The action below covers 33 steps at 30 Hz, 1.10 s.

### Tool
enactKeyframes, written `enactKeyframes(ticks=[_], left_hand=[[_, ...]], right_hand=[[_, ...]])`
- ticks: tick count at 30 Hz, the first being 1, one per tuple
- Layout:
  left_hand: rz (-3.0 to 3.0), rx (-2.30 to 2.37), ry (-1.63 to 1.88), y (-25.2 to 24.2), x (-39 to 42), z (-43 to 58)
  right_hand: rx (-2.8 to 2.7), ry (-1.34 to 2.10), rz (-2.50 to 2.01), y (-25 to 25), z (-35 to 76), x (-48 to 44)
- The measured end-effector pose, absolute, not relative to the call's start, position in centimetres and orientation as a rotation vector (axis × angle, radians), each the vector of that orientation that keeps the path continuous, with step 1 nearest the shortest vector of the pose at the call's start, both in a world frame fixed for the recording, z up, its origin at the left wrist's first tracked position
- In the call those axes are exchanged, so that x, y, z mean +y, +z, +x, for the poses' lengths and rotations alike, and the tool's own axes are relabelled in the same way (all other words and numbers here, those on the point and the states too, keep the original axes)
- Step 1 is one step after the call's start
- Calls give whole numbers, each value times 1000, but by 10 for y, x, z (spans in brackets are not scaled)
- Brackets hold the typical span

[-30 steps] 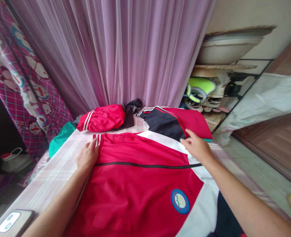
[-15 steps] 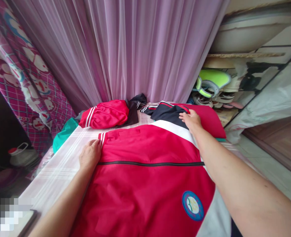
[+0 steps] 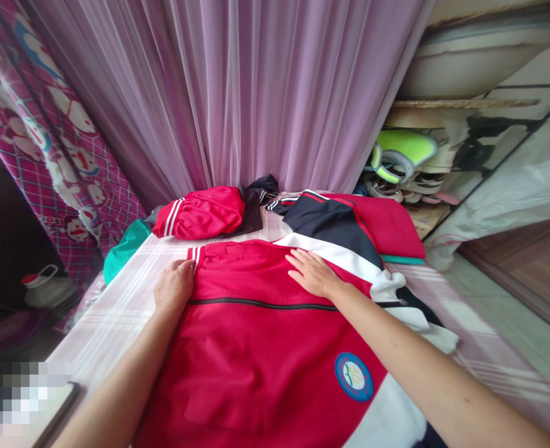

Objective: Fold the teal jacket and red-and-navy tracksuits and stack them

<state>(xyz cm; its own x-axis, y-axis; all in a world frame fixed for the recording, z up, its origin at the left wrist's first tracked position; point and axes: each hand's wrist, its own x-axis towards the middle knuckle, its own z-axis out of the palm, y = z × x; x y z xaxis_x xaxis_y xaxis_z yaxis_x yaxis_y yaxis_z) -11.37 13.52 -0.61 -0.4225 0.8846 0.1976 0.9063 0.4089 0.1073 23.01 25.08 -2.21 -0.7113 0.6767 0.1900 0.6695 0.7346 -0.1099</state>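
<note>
A red jacket (image 3: 265, 348) lies spread flat on a table covered with a pale checked cloth (image 3: 116, 311), filling most of the near half of the surface. A thin black line (image 3: 256, 303) runs across the jacket from side to side, and a round blue badge (image 3: 354, 376) sits low on its right part. The left hand (image 3: 175, 286) lies palm down with the fingers loosely together, pressing on the jacket's left edge just beside a strip of white stripes; it grips nothing. The right hand (image 3: 312, 272) rests flat on the red fabric near the middle, fingers spread and pointing to the left, just below a white band; it too is fully open and has hold of nothing. Beyond the right hand a navy and white sleeve (image 3: 340, 233) lies at a slant across the jacket's upper right corner, its end crumpled at the right edge. At the far side of the table lie a bunched red garment (image 3: 205, 211) with white stripes, a black garment (image 3: 256, 199) touching it, and a folded red piece (image 3: 391, 227) on the right. A teal cloth (image 3: 123, 249) hangs off the table's left edge. A sheer purple curtain (image 3: 256, 93) hangs behind the table, with a pink patterned curtain (image 3: 60, 155) to its left, a white jug (image 3: 46, 289) low at the left, and a rack of shoes (image 3: 410, 174) to the right
</note>
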Motion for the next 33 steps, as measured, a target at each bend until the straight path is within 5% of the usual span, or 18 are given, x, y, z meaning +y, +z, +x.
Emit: enactKeyframes(ticks=[16, 21, 26, 33], left_hand=[[-1619, -2618, -371, 11, 126, -102], [-1988, -2204, -367, -4, 66, -85], [-2325, -1967, -317, -39, -10, -74], [-2267, -2094, -500, -32, -15, -70]], right_hand=[[-2785, 3, -1286, -35, 301, 137], [-2760, 30, -1398, -28, 303, 134], [-2735, 295, -1438, -8, 326, 120], [-2455, 1029, -1498, 35, 387, 85]])
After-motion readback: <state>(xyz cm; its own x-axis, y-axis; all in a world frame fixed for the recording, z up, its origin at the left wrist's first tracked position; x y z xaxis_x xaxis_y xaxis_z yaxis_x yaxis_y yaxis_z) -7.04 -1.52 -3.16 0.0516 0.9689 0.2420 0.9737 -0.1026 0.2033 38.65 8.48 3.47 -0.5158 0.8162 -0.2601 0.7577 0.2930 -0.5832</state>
